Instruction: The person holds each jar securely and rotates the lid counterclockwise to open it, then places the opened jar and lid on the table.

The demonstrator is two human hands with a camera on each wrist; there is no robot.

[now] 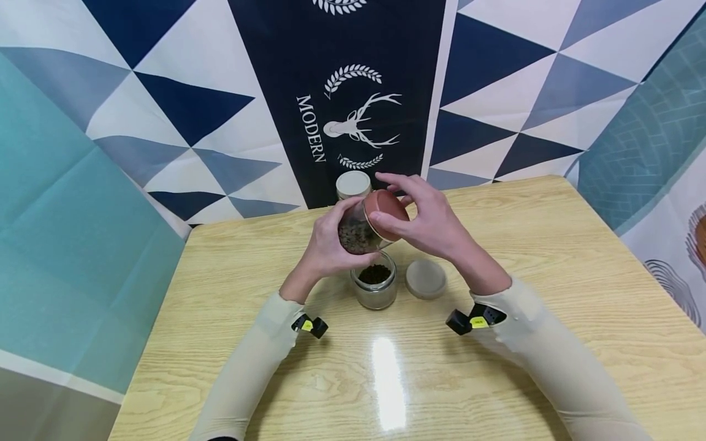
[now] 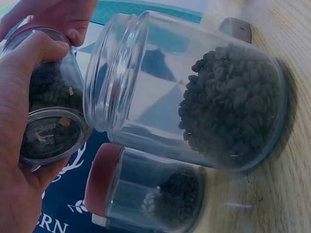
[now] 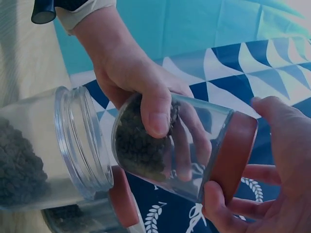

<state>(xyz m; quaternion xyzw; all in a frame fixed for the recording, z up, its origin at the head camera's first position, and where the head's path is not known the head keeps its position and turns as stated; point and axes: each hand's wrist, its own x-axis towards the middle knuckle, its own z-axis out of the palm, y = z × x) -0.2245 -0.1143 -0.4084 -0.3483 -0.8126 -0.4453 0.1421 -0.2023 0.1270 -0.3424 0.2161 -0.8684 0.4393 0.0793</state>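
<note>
My left hand [image 1: 325, 248] grips the glass body of a tilted jar [image 1: 355, 234] partly filled with dark, bean-like pieces. The jar wears a reddish-brown lid [image 1: 386, 205]. At that lid is my right hand [image 1: 432, 217], thumb and some fingers round its edge; the index finger stands off it. Directly below, an open glass jar [image 2: 194, 97] stands upright on the table, holding similar dark pieces. Just right of it lies a loose lid [image 1: 426, 278]. Behind is another lidded jar [image 2: 155, 189], with dark contents too.
The light wood table [image 1: 248, 380] meets a patterned cloth backdrop [image 1: 193, 122] at its far edge. A teal cloth [image 1: 72, 214] hangs on the left. Each wrist carries a small black camera, such as the right camera [image 1: 460, 321].
</note>
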